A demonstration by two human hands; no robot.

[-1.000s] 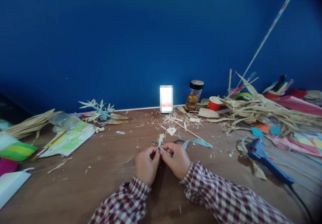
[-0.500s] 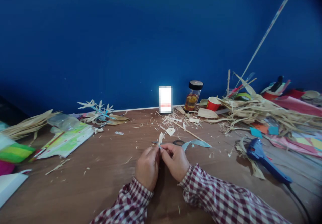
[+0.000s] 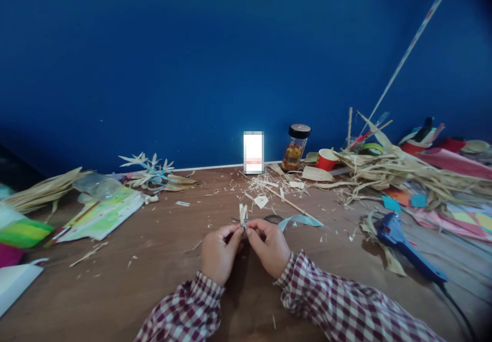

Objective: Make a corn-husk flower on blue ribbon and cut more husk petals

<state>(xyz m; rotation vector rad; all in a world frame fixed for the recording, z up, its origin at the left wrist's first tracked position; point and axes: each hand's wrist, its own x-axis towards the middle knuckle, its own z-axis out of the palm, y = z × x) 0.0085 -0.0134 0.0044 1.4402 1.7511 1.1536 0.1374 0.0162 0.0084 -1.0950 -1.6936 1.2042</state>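
left hand [image 3: 218, 255] has thumb and finger pinched together on a pale tuft [image 3: 243, 213], bluish at its base; right hand [image 3: 270, 245] pinches that base too, fingers curled; tuft's over the table [image 3: 154, 265], well in from the far edge, tips pointing that way

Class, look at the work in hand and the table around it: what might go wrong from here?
The pale tuft, pinched at its base by the left grip and right grip, might slip or bend. The glue gun lies by tan strips; if hot, which the view cannot show, it might scorch them.
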